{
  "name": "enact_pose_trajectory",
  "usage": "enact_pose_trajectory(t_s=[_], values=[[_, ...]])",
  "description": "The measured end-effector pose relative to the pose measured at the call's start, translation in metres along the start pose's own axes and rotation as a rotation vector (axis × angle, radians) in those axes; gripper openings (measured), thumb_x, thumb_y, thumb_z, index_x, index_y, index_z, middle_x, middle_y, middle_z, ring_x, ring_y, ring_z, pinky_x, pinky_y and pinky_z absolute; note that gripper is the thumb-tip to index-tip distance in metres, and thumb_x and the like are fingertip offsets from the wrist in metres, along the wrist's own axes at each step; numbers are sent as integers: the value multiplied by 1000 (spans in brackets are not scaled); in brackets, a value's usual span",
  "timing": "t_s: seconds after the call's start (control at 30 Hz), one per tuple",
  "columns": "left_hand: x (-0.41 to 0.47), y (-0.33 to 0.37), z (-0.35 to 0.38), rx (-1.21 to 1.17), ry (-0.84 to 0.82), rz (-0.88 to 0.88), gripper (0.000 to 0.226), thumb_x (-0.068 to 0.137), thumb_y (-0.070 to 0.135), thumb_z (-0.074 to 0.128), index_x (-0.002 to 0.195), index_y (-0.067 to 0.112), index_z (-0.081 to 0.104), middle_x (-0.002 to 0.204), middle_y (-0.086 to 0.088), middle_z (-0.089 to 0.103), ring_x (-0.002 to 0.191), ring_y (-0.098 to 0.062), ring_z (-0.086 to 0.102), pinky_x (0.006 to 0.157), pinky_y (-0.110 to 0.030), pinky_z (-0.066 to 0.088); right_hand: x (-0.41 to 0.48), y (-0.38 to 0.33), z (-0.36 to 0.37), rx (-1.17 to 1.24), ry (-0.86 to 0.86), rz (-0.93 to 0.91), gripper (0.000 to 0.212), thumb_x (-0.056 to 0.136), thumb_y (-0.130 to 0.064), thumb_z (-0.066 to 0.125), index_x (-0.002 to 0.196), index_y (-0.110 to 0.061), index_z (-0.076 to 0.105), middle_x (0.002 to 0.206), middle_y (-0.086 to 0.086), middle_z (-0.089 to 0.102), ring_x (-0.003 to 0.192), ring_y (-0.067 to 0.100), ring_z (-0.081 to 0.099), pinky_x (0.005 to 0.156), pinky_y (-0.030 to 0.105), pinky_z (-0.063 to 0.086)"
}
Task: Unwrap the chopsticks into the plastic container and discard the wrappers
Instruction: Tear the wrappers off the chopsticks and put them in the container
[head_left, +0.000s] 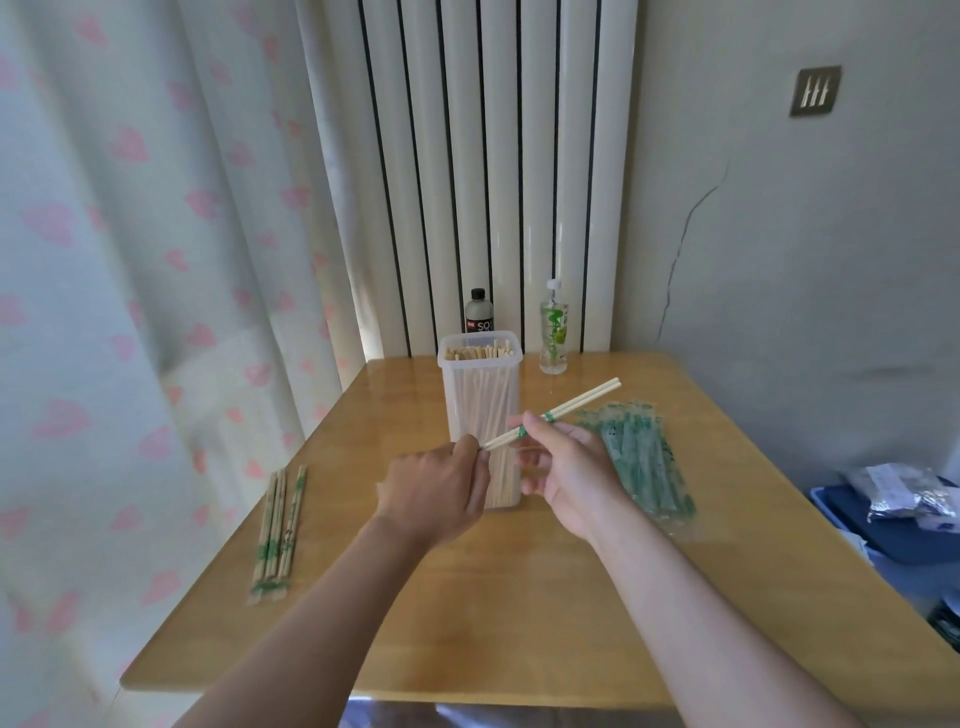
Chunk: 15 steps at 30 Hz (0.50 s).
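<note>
Pale wooden chopsticks, a pair with green-printed wrapping showing where fingers meet it, slant up to the right above the middle of the honey-coloured wooden tabletop. The right hand holds the pair near its middle between thumb and curled fingers. The left hand pinches its lower end with the fingertips. Just behind the hands stands a tall clear plastic container, full of bare upright chopsticks. A heap of clear green-printed wrappers lies near the right edge; I cannot tell if they are empty. A small bundle of wrapped chopsticks lies along the left edge. At the far edge stand a dark-capped bottle and a clear green-labelled bottle.
</note>
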<state>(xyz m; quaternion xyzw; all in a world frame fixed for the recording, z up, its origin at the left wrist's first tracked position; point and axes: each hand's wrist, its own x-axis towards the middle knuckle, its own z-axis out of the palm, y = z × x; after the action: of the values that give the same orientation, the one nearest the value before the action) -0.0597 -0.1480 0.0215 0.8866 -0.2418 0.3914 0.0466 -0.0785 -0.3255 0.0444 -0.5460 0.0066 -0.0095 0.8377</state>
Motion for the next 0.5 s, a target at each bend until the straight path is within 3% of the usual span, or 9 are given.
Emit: enact_pose_trajectory(t_s=[0.2,0.3,0.37,0.4,0.5], values=[[-8,-13,1,-9,-54,8,38,100,39,30,76,17,51,55,7,49,36,-20,41,37,-22,32,0,-9,-7,58,82,-51,20,97,-17,67,100,0,76,75,5,65,66,16,60,50,30,45],[1,-7,-1,3,-216,-108,50,94,54,18,103,21,54,85,4,63,70,-23,59,62,-34,49,-1,-4,-3,62,118,-55,20,97,-18,68,99,-1,76,74,4,63,66,17,59,50,29,45],[8,3,-2,-11,-243,-106,51,95,56,22,122,22,48,104,2,63,92,-25,60,82,-39,48,-1,0,-2,37,133,-56,20,97,-20,69,98,-2,77,75,5,64,66,18,58,50,29,44],[13,11,-4,-61,-232,-90,47,97,54,27,126,22,46,107,1,62,95,-25,60,84,-40,48,-2,2,0,26,133,-54,20,97,-21,69,98,-2,77,76,6,65,67,19,59,51,30,44],[24,31,-8,-194,-231,-33,35,104,41,32,129,22,46,105,-1,61,86,-26,64,68,-40,54,-4,3,4,9,128,-38,23,97,-23,69,100,-2,76,81,7,70,71,19,61,54,31,43]])
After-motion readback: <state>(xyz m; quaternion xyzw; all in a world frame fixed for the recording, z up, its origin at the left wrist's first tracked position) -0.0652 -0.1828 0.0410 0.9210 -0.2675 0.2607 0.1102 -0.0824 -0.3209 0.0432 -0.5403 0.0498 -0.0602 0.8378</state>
